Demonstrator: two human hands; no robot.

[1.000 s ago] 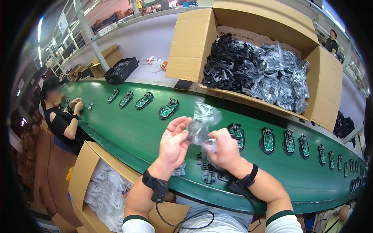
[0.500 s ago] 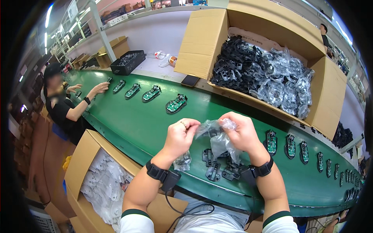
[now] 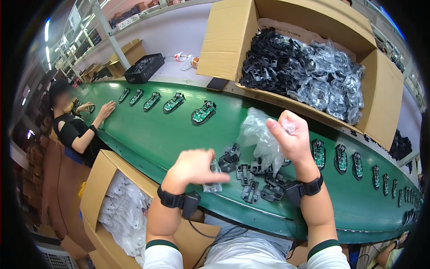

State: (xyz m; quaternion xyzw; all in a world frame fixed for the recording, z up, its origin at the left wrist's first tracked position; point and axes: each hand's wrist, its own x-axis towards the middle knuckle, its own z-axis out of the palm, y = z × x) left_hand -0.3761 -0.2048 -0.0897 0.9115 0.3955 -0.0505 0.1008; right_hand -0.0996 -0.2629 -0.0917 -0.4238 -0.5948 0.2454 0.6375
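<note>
Two hands: right [image 3: 293, 136] pinches crinkly clear bag [image 3: 259, 134], seemingly empty.

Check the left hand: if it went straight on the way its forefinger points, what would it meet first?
The left hand points right, low over the belt. First in that line looks to be the small clear bag at its fingertips, then the black plastic parts. Depth is unclear.

Black parts [image 3: 251, 177] lie on the belt [image 3: 148, 134], before the big carton [image 3: 385, 89].
</note>
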